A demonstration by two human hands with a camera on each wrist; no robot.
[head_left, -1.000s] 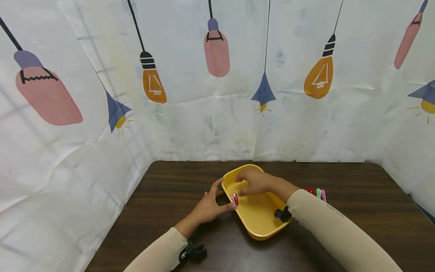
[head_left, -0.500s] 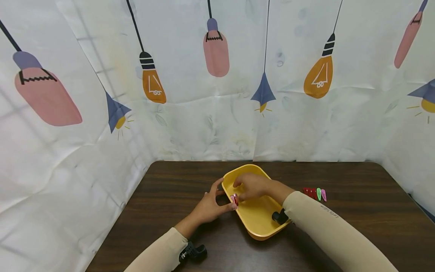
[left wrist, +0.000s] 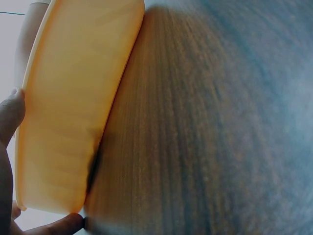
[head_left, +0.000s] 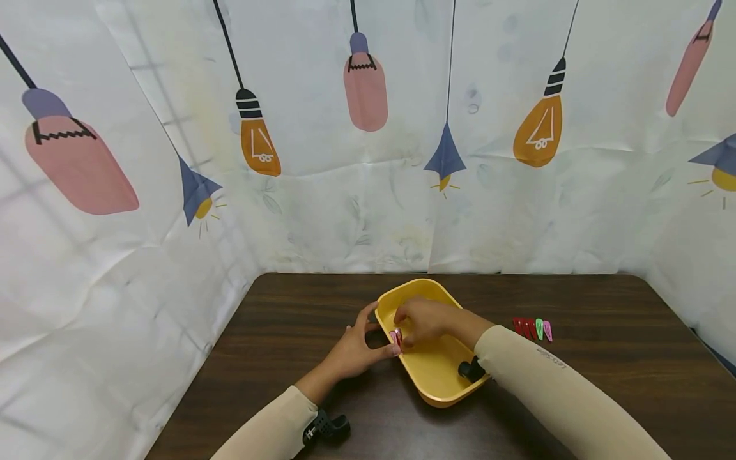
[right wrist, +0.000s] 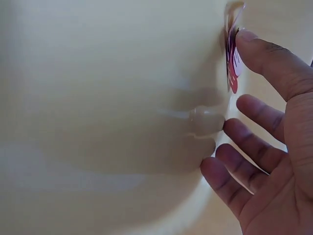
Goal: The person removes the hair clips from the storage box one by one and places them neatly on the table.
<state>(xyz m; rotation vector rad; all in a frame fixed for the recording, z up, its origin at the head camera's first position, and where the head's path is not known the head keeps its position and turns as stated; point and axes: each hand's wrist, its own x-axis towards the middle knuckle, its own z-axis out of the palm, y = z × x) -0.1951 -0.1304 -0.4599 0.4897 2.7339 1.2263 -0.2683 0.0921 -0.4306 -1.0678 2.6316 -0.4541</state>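
Observation:
A yellow plastic tub (head_left: 439, 377) sits at an angle on the table. My left hand (head_left: 356, 350) rests against its left side, thumb at the rim and fingers spread along the outside. In the left wrist view, the left thumb (left wrist: 11, 115) touches the tub's rim. A few red and pink snap hair clips (head_left: 396, 337) stand at the left rim beside that thumb. My right hand (head_left: 428, 321) reaches inside the tub. The right wrist view has its thumb touching the hair clips (right wrist: 234, 66) against the inner wall, with the other fingers loosely spread.
A row of red, green and pink hair clips (head_left: 531, 329) lies on the dark wooden table (head_left: 604, 358) right of the tub. A white patterned curtain (head_left: 322, 217) stands behind and to the sides.
My right hand has moved slightly down and left inside the tub, its thumb coming to the hair clips. The right sleeve no longer covers the clip row. My left hand stays put.

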